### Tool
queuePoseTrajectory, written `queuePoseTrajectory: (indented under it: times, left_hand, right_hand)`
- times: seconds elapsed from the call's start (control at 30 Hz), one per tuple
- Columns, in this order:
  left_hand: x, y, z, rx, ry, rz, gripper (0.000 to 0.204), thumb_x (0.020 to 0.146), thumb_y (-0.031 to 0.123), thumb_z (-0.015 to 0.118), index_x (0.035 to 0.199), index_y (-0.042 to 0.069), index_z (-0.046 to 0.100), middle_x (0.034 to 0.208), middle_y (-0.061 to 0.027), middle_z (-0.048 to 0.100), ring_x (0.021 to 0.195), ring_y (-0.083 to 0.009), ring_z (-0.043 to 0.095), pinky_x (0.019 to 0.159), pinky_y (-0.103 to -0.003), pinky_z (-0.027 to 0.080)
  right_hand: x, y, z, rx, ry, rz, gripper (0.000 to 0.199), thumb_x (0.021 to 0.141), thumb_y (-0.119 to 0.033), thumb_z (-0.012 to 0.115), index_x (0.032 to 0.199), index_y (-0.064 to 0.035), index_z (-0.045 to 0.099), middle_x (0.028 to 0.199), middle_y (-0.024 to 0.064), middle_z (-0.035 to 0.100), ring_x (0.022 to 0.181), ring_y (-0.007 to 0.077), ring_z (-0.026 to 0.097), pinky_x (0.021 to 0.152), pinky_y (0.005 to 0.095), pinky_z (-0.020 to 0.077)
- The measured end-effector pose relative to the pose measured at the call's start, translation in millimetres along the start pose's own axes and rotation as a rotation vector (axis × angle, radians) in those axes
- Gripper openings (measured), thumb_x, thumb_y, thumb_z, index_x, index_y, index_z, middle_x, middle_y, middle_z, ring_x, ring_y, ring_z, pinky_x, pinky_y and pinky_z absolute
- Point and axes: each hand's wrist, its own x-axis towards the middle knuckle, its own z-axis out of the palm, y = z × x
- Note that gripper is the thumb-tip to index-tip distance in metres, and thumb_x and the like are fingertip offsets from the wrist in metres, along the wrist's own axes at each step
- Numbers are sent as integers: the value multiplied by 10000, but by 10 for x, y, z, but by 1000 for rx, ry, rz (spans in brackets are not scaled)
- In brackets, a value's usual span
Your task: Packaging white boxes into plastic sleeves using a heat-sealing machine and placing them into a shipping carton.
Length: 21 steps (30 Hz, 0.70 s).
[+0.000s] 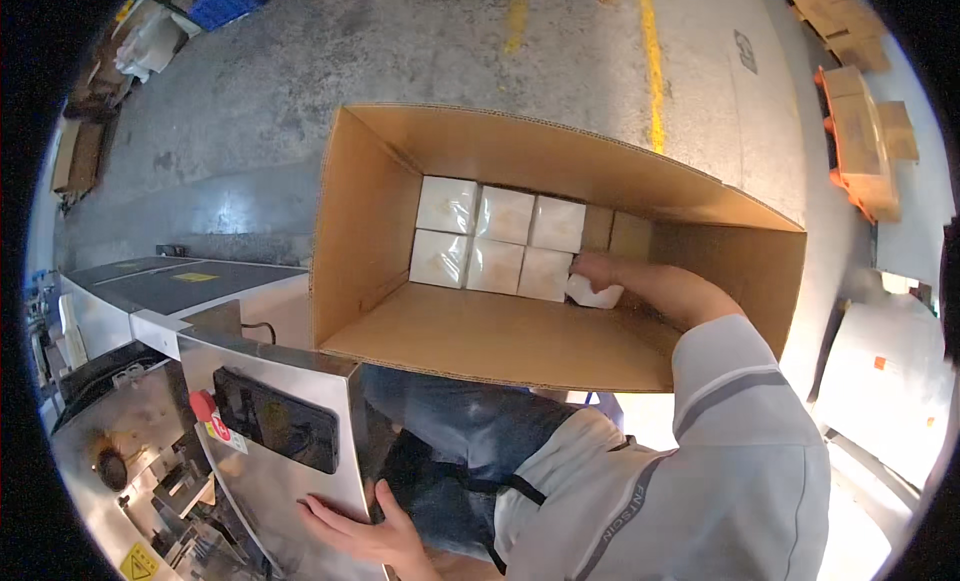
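Observation:
A large open cardboard carton (500, 331) stands in front of me. At its left end, several small white boxes (503, 213) in glossy wrap sit in two rows on its bottom. My right hand (600, 269) reaches down inside, its fingers closed on another white box (594, 294). That box is slightly tilted at the right end of the near row; the hand partly covers it. Outside the carton, my left hand (370, 536) lies against the edge of a stainless steel machine cabinet (275, 481), fingers stretched out and thumb apart, holding nothing.
On the cabinet lies a black phone-like device (277, 421) beside a red button (203, 405). A dark conveyor belt (190, 279) runs behind it. Cardboard boxes (860, 131) stand at the far right, a blue crate (226, 3) at the far left. A yellow line (652, 61) crosses the concrete floor.

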Motion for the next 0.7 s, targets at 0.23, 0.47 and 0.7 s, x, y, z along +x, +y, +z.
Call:
queuePoseTrajectory:
  times: [0.23, 0.47, 0.7]
  left_hand:
    - [9, -8, 36, 7, 21, 20, 902, 871, 528, 720, 1476, -51, 384, 1499, -305, 369, 1343, -485, 423, 1087, -543, 382]
    - [6, -70, 31, 1, 47, 38, 905, 867, 525, 726, 1477, -50, 383, 1499, -305, 369, 1342, -482, 426, 1089, -549, 378]
    - [-5, 21, 80, -3, 50, 40, 900, 870, 532, 719, 1476, -45, 389, 1499, -302, 375, 1347, -478, 422, 1086, -548, 379]
  right_hand:
    - [-107, 92, -194, -291, -492, 282, 739, 551, -215, 912, 1193, -30, 596, 1192, 180, 633, 1148, 411, 581, 963, 491, 500]
    - [-745, 262, -531, 1005, -233, 877, 609, 861, -532, 698, 1292, -111, 607, 1140, 115, 692, 963, 276, 672, 786, 542, 562]
    - [-1069, 406, 730, 1254, -83, 976, 441, 964, -457, 588, 1194, -89, 665, 1078, 129, 701, 881, 254, 680, 763, 478, 573]
